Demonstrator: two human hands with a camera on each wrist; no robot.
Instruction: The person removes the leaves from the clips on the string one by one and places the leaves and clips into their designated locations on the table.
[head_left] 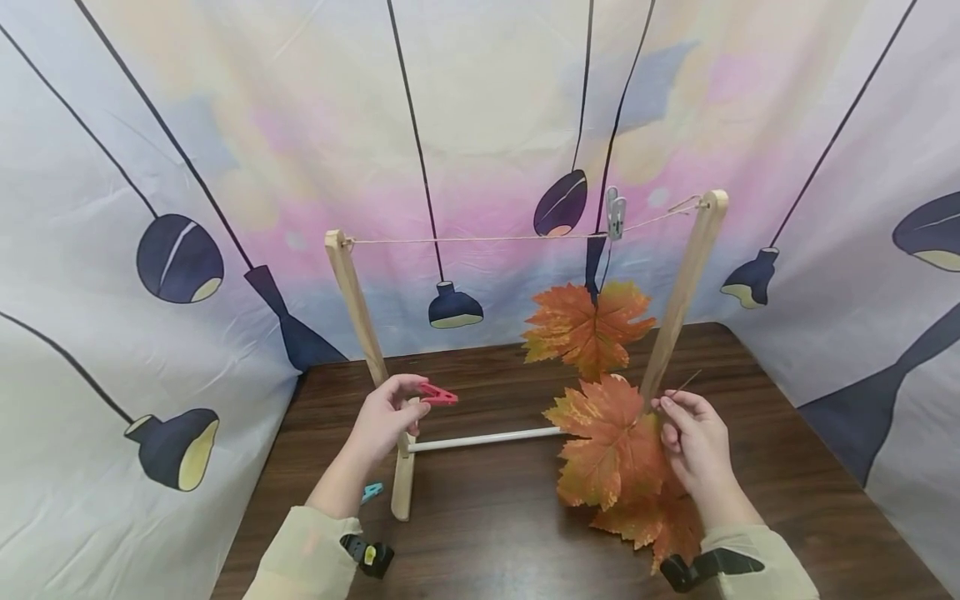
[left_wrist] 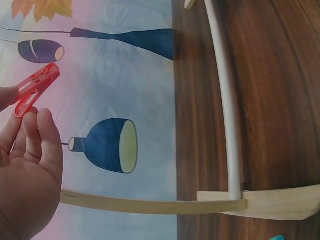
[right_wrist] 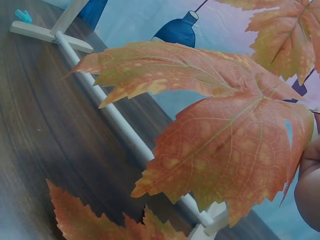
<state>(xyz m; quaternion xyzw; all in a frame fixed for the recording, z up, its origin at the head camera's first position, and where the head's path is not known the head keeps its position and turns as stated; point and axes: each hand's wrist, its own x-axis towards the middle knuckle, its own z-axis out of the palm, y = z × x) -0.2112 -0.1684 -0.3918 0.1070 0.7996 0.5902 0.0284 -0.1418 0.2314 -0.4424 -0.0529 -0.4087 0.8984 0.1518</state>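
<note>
My left hand [head_left: 386, 425] pinches a red clothespin [head_left: 438, 394] between thumb and fingers, beside the left post and below the string. In the left wrist view the clothespin [left_wrist: 37, 90] points up and away from the fingertips. With thumb and fingertips my right hand [head_left: 699, 442] holds the thin stem of an orange maple leaf [head_left: 609, 442], in front of the right post. This leaf [right_wrist: 225, 145] spreads wide in the right wrist view. Another maple leaf [head_left: 588, 325] hangs by its stem from the string [head_left: 480, 240], held there by a grey clothespin [head_left: 615, 215].
Two wooden posts [head_left: 356, 304] carry the string, joined low down by a white rod [head_left: 487, 438]. More orange leaf [head_left: 660, 525] lies on the brown table [head_left: 480, 525] under the held one. A blue clothespin [head_left: 372, 492] lies by the left foot. Behind hangs a lamp-patterned cloth [head_left: 495, 100].
</note>
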